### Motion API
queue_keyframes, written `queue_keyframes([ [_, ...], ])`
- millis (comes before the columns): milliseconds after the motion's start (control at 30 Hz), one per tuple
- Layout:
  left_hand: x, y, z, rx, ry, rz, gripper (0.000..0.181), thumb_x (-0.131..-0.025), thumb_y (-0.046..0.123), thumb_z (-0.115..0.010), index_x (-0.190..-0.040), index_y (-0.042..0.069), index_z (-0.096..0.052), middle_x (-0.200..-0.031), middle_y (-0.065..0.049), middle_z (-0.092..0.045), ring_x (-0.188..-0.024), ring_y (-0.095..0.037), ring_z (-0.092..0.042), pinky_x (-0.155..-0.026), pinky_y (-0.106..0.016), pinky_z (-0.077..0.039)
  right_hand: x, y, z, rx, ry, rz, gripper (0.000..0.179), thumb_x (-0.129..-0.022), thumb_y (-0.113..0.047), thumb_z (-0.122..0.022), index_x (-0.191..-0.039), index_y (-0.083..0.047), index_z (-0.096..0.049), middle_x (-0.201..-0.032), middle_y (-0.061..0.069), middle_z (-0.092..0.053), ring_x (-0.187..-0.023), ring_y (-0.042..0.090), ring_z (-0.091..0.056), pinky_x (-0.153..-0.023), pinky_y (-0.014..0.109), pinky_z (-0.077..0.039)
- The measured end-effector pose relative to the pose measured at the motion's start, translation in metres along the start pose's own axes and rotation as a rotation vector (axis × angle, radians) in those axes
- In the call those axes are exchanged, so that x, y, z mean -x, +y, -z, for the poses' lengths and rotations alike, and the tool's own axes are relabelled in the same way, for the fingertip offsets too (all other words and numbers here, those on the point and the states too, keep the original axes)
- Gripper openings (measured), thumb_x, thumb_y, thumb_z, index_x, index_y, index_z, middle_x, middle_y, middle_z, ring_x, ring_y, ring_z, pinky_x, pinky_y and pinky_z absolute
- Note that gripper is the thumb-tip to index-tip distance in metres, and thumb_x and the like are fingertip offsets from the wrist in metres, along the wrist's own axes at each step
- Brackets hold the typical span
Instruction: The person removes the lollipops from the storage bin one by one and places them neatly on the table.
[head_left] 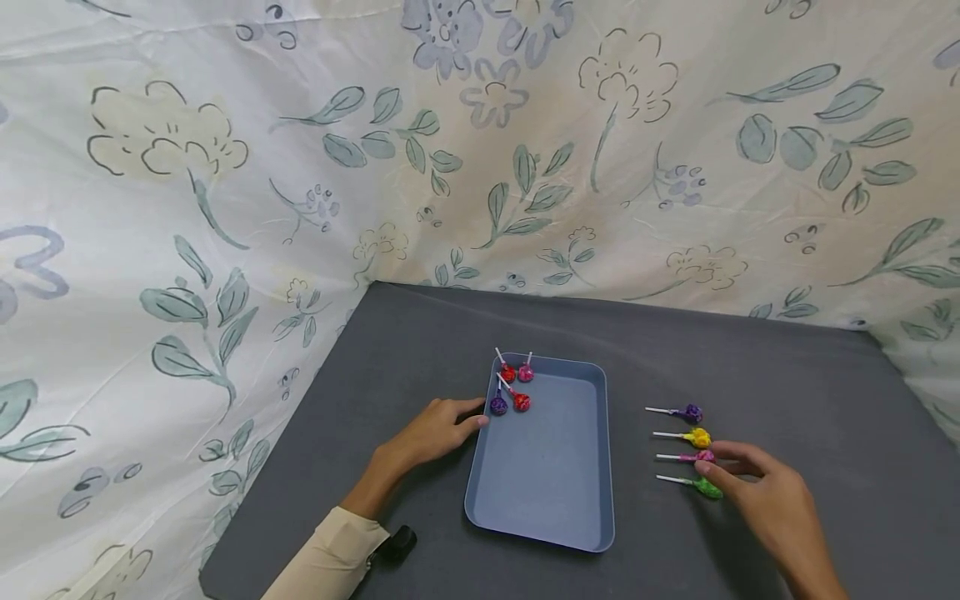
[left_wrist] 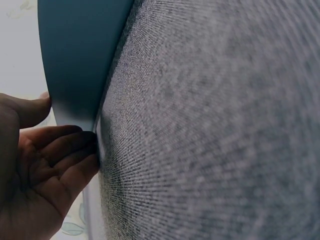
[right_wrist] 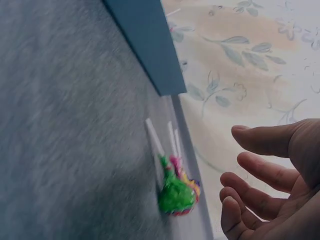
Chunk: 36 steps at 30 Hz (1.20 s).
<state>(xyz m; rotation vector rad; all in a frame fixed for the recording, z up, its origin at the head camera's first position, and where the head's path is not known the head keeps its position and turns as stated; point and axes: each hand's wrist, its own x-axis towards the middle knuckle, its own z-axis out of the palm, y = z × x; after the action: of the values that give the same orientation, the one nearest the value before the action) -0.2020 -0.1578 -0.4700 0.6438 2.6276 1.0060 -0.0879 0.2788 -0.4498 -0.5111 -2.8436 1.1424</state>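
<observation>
My left hand (head_left: 431, 432) rests at the left side of a blue-grey tray (head_left: 551, 492), fingers and thumb touching its edge. In the left wrist view, its relaxed fingers lie low against the tray's outer wall (left_wrist: 82, 55). My right hand (head_left: 776, 492) hovers over a column of lollipops, thumb and fingers parted around nothing. Nearest to it are a pink lollipop (head_left: 703, 457) and a green lollipop (head_left: 707, 487); a yellow lollipop (head_left: 699, 437) and a purple lollipop (head_left: 692, 413) lie beyond. The right wrist view shows this hand apart from the green lollipop (right_wrist: 176, 195).
In the tray's far left corner lie a purple lollipop (head_left: 498, 405), a pink lollipop (head_left: 526, 372) and two red lollipops (head_left: 521, 402), some sticks leaning over the rim. Floral cloth (head_left: 510, 183) borders the dark grey table (head_left: 420, 333) behind and at the sides.
</observation>
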Motion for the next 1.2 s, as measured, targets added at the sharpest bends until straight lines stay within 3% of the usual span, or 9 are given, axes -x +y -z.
queue_keyframes([
  [100,0.0,0.0,0.0,-0.002,0.001,0.001,0.053,-0.11,0.037,-0.057,-0.151,0.003,-0.059,-0.151,-0.016,-0.06,-0.14,-0.033,-0.059,-0.116,-0.053,-0.046,0.0,-0.008,0.0,-0.006,-0.011,0.004,0.06,-0.091,-0.057,-0.08,-0.132,-0.015,-0.074,-0.11,0.006,-0.08,-0.109,0.018,-0.061,-0.07,0.024,-0.044],
  [167,0.0,0.0,0.0,-0.003,0.001,0.0,0.053,-0.11,0.038,-0.057,-0.151,0.003,-0.059,-0.151,-0.016,-0.06,-0.14,-0.033,-0.059,-0.116,-0.053,-0.046,0.001,-0.013,0.0,-0.02,-0.007,0.025,0.059,-0.09,-0.057,-0.081,-0.132,-0.016,-0.075,-0.108,0.005,-0.081,-0.11,0.011,-0.06,-0.071,0.024,-0.042],
  [300,-0.001,-0.001,-0.002,-0.004,0.005,-0.004,0.053,-0.11,0.038,-0.057,-0.15,0.003,-0.059,-0.151,-0.015,-0.061,-0.139,-0.032,-0.06,-0.115,-0.053,-0.047,0.003,-0.021,-0.003,-0.063,-0.001,0.062,0.055,-0.089,-0.054,-0.083,-0.13,-0.018,-0.076,-0.104,0.0,-0.081,-0.095,-0.011,-0.054,-0.073,0.021,-0.041],
  [400,-0.002,-0.001,-0.002,-0.004,0.006,-0.002,0.053,-0.11,0.038,-0.057,-0.151,0.004,-0.059,-0.151,-0.015,-0.06,-0.139,-0.032,-0.06,-0.115,-0.053,-0.047,0.004,-0.027,-0.006,-0.086,0.005,0.099,0.05,-0.091,-0.05,-0.084,-0.128,-0.017,-0.077,-0.103,-0.001,-0.08,-0.089,-0.015,-0.055,-0.072,0.018,-0.043],
  [767,-0.004,-0.001,-0.003,0.006,0.005,0.014,0.053,-0.11,0.037,-0.057,-0.151,0.003,-0.058,-0.152,-0.016,-0.059,-0.14,-0.033,-0.059,-0.116,-0.054,-0.046,-0.002,-0.044,-0.019,-0.17,-0.018,0.158,0.045,-0.092,-0.041,-0.085,-0.127,-0.015,-0.076,-0.104,-0.002,-0.081,-0.089,-0.011,-0.062,-0.074,0.013,-0.049],
  [1067,-0.003,-0.001,-0.003,0.001,0.004,0.007,0.054,-0.11,0.038,-0.057,-0.151,0.003,-0.059,-0.151,-0.016,-0.06,-0.139,-0.032,-0.059,-0.116,-0.053,-0.047,-0.005,-0.065,-0.029,-0.248,-0.107,0.145,0.049,-0.096,-0.042,-0.081,-0.133,-0.011,-0.073,-0.117,0.007,-0.077,-0.093,-0.005,-0.068,-0.076,0.02,-0.057],
  [1200,-0.003,0.0,-0.003,0.01,0.004,0.01,0.054,-0.11,0.038,-0.057,-0.151,0.003,-0.059,-0.152,-0.016,-0.059,-0.14,-0.032,-0.059,-0.115,-0.053,-0.047,-0.007,-0.073,-0.034,-0.281,-0.123,0.161,0.048,-0.097,-0.044,-0.079,-0.132,-0.011,-0.073,-0.118,0.008,-0.077,-0.094,0.004,-0.071,-0.077,0.027,-0.06],
])
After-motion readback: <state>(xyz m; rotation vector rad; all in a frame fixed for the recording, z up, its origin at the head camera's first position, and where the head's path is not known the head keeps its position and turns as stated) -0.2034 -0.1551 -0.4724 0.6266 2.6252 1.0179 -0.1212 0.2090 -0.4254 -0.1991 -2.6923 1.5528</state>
